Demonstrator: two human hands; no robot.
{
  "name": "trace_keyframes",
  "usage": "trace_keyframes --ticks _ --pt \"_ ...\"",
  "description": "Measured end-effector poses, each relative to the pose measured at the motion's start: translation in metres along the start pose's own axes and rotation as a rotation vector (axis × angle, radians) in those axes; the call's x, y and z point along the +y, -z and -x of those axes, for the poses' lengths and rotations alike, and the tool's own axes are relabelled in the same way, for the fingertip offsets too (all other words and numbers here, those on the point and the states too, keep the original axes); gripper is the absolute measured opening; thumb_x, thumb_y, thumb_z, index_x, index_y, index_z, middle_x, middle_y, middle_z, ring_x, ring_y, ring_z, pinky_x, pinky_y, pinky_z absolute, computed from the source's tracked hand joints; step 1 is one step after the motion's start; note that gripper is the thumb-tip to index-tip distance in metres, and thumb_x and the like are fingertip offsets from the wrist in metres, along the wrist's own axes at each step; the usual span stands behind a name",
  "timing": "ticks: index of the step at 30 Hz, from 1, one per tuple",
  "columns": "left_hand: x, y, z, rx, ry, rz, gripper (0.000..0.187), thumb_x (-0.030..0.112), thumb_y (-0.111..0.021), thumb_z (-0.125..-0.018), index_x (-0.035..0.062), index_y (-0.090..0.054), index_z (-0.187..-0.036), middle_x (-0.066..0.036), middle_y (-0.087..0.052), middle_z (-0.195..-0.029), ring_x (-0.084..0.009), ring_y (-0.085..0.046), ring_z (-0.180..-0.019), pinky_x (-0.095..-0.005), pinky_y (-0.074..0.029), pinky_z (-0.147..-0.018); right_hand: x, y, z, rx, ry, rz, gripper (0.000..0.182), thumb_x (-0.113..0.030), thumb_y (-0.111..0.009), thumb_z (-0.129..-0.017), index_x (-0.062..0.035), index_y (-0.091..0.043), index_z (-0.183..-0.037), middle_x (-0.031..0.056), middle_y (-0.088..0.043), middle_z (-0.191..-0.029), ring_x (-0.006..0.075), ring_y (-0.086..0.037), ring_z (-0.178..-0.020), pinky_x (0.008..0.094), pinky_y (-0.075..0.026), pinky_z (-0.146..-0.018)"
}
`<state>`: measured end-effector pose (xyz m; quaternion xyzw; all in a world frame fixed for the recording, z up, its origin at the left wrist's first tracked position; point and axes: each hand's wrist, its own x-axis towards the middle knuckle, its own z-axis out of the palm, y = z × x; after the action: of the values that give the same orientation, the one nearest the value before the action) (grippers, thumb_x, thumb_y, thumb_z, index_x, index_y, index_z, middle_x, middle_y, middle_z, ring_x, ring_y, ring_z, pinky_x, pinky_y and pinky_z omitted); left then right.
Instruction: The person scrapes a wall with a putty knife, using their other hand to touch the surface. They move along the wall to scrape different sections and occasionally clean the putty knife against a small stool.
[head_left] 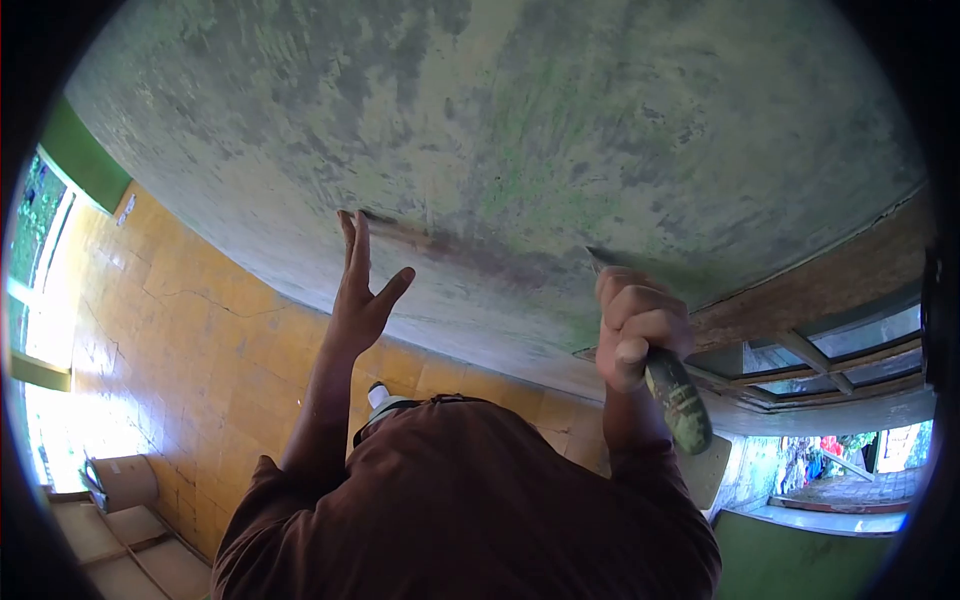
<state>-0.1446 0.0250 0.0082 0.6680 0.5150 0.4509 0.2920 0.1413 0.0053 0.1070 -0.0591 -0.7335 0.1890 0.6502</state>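
My left hand (365, 295) is raised with its fingers stretched out and thumb apart, its fingertips at the patchy grey-green wall (480, 130). Nothing is in it. On the right, my right hand (642, 325) is wrapped round the worn, paint-stained handle of a scraping tool (680, 405). The handle's thick end points down, out of the fist. Above the fist a thin pointed metal tip reaches the wall surface; the rest of the blade is hidden by my fingers.
A wood-framed window (800, 360) is in the wall at the right. Yellow tiled floor (210, 310) lies below, with a round container (125, 482) and a wooden panelled piece (110, 545) at the lower left. A bright opening (850, 465) shows at the lower right.
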Motion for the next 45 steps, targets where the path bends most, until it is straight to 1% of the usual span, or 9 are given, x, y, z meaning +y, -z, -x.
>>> trace_keyframes --ticks 5,9,14,17,23,26,33,43,45 --pt "0.001 0.006 0.000 -0.021 0.029 0.002 0.090 0.030 -0.066 -0.088 0.0061 -0.005 -0.150 -0.026 0.006 -0.154 -0.0331 0.003 -0.144 -0.0436 -0.012 -0.114 -0.028 -0.004 -0.006 -0.067 0.177 -0.004 0.035 -0.025 -0.069 -0.086 -0.0051 -0.047 -0.067 0.0028 -0.042 -0.052 0.0160 -0.040 -0.042 0.0296 -0.031 -0.039" --pt "0.002 0.003 -0.001 -0.011 0.025 0.022 0.090 0.030 -0.065 -0.088 0.0058 -0.006 -0.150 -0.026 0.006 -0.154 -0.0327 0.003 -0.144 -0.0434 -0.013 -0.114 -0.004 -0.006 -0.001 -0.032 0.030 0.121 0.037 -0.031 -0.060 -0.092 -0.0073 -0.041 -0.069 0.0006 -0.035 -0.050 0.0124 -0.032 -0.039 0.0268 -0.025 -0.038" --pt "0.000 0.005 0.000 -0.021 0.030 0.012 0.090 0.031 -0.065 -0.088 0.0057 -0.006 -0.150 -0.025 0.006 -0.154 -0.0330 0.003 -0.144 -0.0430 -0.013 -0.114 -0.016 -0.002 0.001 -0.063 0.172 -0.070 0.030 -0.020 -0.068 -0.085 -0.0061 -0.048 -0.068 0.0011 -0.041 -0.052 0.0158 -0.038 -0.041 0.0314 -0.034 -0.042" --pt "0.002 0.001 0.000 -0.003 0.034 0.039 0.090 0.030 -0.065 -0.088 0.0057 -0.006 -0.150 -0.025 0.006 -0.154 -0.0331 0.003 -0.144 -0.0431 -0.013 -0.115 0.006 0.005 0.010 -0.014 -0.127 -0.138 0.029 -0.018 -0.068 -0.085 -0.0073 -0.047 -0.067 0.0007 -0.042 -0.053 0.0156 -0.040 -0.042 0.0307 -0.036 -0.044" --pt "-0.004 0.003 0.001 -0.026 0.024 0.022 0.088 0.028 -0.064 -0.089 0.0056 -0.006 -0.150 -0.026 0.006 -0.154 -0.0334 0.002 -0.144 -0.0434 -0.013 -0.114 -0.022 -0.005 0.003 -0.022 0.022 0.242 0.021 -0.012 -0.063 -0.083 -0.0066 -0.050 -0.068 0.0017 -0.045 -0.055 0.0177 -0.043 -0.044 0.0328 -0.040 -0.045" --pt "-0.006 0.001 0.001 -0.013 0.017 0.011 0.088 0.028 -0.065 -0.089 0.0058 -0.006 -0.150 -0.026 0.006 -0.154 -0.0339 0.002 -0.144 -0.0434 -0.014 -0.114 -0.011 -0.009 -0.002 0.046 0.034 0.132 0.031 -0.021 -0.059 -0.091 -0.0071 -0.045 -0.067 0.0007 -0.039 -0.052 0.0139 -0.033 -0.040 0.0293 -0.029 -0.039" --pt "-0.004 -0.002 0.000 -0.007 0.024 0.031 0.089 0.029 -0.065 -0.088 0.0061 -0.006 -0.150 -0.026 0.006 -0.154 -0.0341 0.002 -0.144 -0.0434 -0.013 -0.114 -0.004 -0.002 -0.004 -0.074 0.016 0.059 0.025 -0.012 -0.063 -0.084 -0.0063 -0.046 -0.067 0.0026 -0.041 -0.051 0.0166 -0.039 -0.041 0.0316 -0.035 -0.041" --pt "-0.004 0.000 0.001 -0.013 0.030 0.028 0.091 0.029 -0.065 -0.088 0.0073 -0.004 -0.151 -0.025 0.007 -0.154 -0.0335 0.004 -0.144 -0.0430 -0.012 -0.114 -0.013 -0.006 0.002 0.038 0.117 0.018 0.020 -0.008 -0.060 -0.082 -0.0044 -0.046 -0.069 0.0020 -0.042 -0.053 0.0157 -0.038 -0.041 0.0317 -0.033 -0.039" --pt "-0.004 0.000 0.000 -0.017 0.035 0.026 0.091 0.029 -0.065 -0.088 0.0073 -0.003 -0.151 -0.025 0.007 -0.154 -0.0334 0.004 -0.144 -0.0431 -0.012 -0.115 -0.017 -0.014 0.001 0.066 0.086 0.112 0.028 -0.021 -0.059 -0.087 -0.0065 -0.044 -0.069 0.0007 -0.038 -0.052 0.0142 -0.034 -0.041 0.0308 -0.030 -0.039"
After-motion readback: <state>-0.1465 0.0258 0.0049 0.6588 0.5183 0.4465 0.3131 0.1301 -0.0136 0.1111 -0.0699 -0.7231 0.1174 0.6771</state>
